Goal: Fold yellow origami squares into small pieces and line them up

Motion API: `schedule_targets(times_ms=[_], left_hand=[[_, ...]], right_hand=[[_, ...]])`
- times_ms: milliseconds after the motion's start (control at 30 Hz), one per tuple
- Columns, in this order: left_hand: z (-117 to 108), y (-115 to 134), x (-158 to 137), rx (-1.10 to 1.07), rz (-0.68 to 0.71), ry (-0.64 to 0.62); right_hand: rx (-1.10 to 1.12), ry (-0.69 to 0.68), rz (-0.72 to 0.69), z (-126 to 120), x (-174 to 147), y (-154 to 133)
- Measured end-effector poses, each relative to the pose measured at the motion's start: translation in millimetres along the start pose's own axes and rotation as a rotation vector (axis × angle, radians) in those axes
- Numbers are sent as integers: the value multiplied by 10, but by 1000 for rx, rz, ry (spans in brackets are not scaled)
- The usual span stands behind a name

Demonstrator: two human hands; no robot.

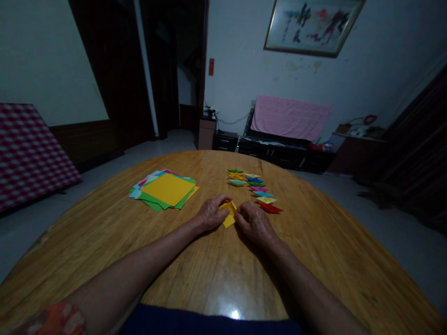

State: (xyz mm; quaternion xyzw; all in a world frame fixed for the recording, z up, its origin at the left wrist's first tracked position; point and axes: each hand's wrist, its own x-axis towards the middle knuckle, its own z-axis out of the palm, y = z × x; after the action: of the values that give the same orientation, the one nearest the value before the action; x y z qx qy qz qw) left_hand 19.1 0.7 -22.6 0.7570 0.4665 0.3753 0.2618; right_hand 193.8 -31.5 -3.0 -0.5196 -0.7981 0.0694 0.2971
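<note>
The left hand [211, 214] and right hand [255, 224] pinch creased, angular yellow paper [229, 220] over the glossy, grained wooden table [195, 279].

The left arm [153, 264] and right arm [310, 284] are bare and reach forward, leaning in toward each other. The left grip [211, 214] and right grip [257, 225] are close together but apart. Both are pinching, with the fingers [220, 199] curled and the backs turned mostly up.

Home living room, framed calligraphy [314, 25] on wall, pink cloth [291, 116] over low black cabinet [272, 151], round wooden table [195, 270]
</note>
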Motion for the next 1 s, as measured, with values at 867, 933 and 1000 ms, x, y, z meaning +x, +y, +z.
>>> schedule_targets(times_ms=[867, 933, 1000], left_hand=[[-167, 269, 0, -128, 166, 118], [-175, 250, 10, -18, 257, 146], [-172, 200, 21, 84, 334, 161]], right_hand=[[30, 243, -16, 65, 61, -89], [-15, 270, -75, 52, 65, -84], [-31, 315, -113, 40, 68, -72]])
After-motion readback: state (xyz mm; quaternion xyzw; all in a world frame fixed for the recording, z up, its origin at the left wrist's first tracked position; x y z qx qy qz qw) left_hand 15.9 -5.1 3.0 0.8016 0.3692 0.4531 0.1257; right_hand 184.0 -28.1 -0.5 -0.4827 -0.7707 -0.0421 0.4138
